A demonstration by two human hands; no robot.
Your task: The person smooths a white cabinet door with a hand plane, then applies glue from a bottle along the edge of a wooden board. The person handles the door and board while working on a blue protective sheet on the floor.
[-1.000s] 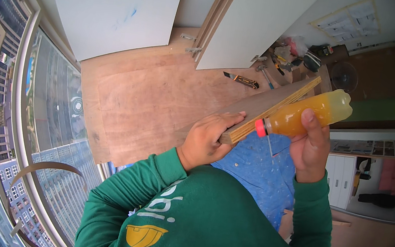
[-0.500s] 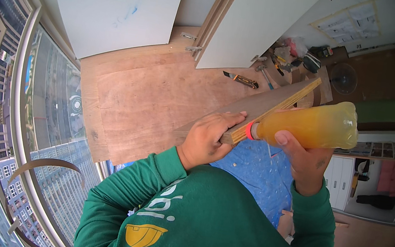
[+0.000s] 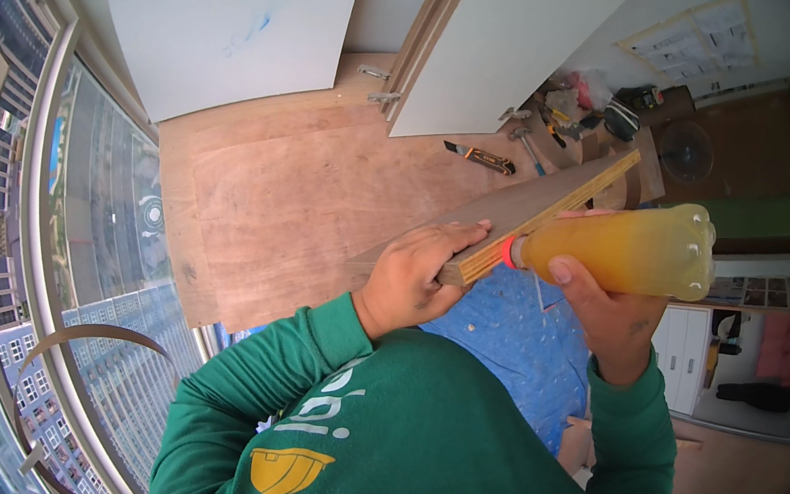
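Note:
My left hand (image 3: 417, 268) grips the near end of a long brown board (image 3: 514, 191), its fingers laid over the brown face. The board's pale, layered edge (image 3: 562, 205) is turned up toward me, its far end pointing to the upper right. My right hand (image 3: 608, 312) is wrapped round a clear plastic bottle (image 3: 632, 248) of amber-yellow liquid. The bottle is tipped on its side, its red-ringed neck (image 3: 510, 251) down at the board's edge, near my left hand. Whether liquid is coming out cannot be made out.
The board rests over a wooden worktop (image 3: 272, 189). A utility knife (image 3: 480, 158) and a hammer (image 3: 530, 150) lie beyond it. White panels (image 3: 235, 22) with hinges stand behind. Windows (image 3: 103, 206) line the left, with a curved strip (image 3: 100, 332) before them. A blue sheet (image 3: 512, 349) hangs below the board.
The bottle's neck has shifted slightly up along the board's edge, away from my left hand. My left hand keeps its place on the board.

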